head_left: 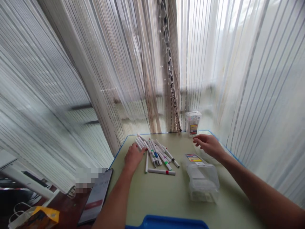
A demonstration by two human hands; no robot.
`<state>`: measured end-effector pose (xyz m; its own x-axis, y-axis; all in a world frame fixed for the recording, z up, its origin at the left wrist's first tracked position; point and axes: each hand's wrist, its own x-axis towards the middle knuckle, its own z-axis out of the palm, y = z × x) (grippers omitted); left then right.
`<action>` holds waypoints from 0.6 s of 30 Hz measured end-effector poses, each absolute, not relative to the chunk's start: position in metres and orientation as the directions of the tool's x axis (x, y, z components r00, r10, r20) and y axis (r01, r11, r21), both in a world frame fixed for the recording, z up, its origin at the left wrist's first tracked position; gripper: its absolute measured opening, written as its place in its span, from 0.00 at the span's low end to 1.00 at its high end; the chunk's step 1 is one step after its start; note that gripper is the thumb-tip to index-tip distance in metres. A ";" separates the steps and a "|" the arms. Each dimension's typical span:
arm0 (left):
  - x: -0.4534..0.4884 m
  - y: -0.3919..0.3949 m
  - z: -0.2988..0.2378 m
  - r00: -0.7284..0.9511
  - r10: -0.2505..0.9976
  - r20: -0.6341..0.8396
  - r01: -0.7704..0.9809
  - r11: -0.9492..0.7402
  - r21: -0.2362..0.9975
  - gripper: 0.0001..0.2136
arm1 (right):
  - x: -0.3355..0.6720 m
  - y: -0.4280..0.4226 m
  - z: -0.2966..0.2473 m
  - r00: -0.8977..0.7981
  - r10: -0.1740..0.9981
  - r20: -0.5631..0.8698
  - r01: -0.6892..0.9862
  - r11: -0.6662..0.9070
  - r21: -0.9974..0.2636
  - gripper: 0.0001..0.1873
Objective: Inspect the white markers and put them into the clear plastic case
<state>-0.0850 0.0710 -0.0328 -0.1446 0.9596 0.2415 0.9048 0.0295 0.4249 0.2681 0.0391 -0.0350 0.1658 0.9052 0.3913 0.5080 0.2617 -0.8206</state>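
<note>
Both hands are held over the pale green bench (171,197). By the left hand (133,156), with its fingers bent, the near side of a messy heap of white pens (156,152) is touched; whether a pen is gripped cannot be told. By the right hand (209,146), a loose, narrow curl is made near a tall clear box (193,123); whether anything thin and see-through is pinched cannot be told. The pens are straight, smooth sticks, marked with green, blue, purple, red and black. One pen with a red band (157,171) is laid flat, just in front of the heap. An open clear box (204,183), made of shiny plastic, is placed to the right of the pens. The bench is edged in blue, and stringy curtains (128,63) are hung behind it.
</note>
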 end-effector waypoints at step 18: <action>-0.107 0.079 -0.041 -0.278 0.939 0.202 0.910 0.191 0.367 0.17 | 0.269 0.030 -0.035 0.165 0.834 0.526 0.666 0.300 -0.683 0.13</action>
<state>-0.1066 0.0789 -0.0410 -0.2781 0.9392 0.2016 0.9104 0.1908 0.3670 0.2685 0.0299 -0.0354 0.1646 0.8342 0.5264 0.6661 0.2996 -0.6831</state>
